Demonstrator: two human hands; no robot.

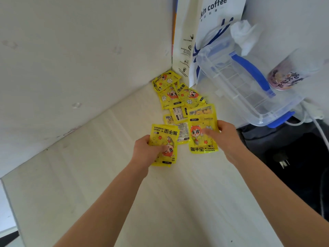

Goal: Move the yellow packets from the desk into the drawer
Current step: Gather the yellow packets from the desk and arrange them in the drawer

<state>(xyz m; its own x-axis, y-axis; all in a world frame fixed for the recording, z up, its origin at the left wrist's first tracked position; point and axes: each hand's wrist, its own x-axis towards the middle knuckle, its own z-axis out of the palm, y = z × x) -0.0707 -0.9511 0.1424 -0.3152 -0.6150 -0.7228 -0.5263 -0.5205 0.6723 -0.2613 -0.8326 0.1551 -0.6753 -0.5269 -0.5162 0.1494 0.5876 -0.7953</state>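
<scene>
Both hands are over the pale desk (106,175), near its far corner where two white walls meet. The left hand (147,152) grips a yellow packet (164,139) by its left side, thumb on the printed face; more packet edges show under it, so it may be a small stack (I cannot count them). The right hand (226,138) pinches a second packet (201,134) at its right edge, thumb on the front, the print upright toward the camera. The two hands are apart, each closed on its own packet. Between and behind them a loose pile (178,97) of the same packets lies on the desk, reaching into the corner. To the right of the pile stand a white paper bag (210,18) and a clear plastic box (240,82) with blue clips. No drawer is in view.
</scene>
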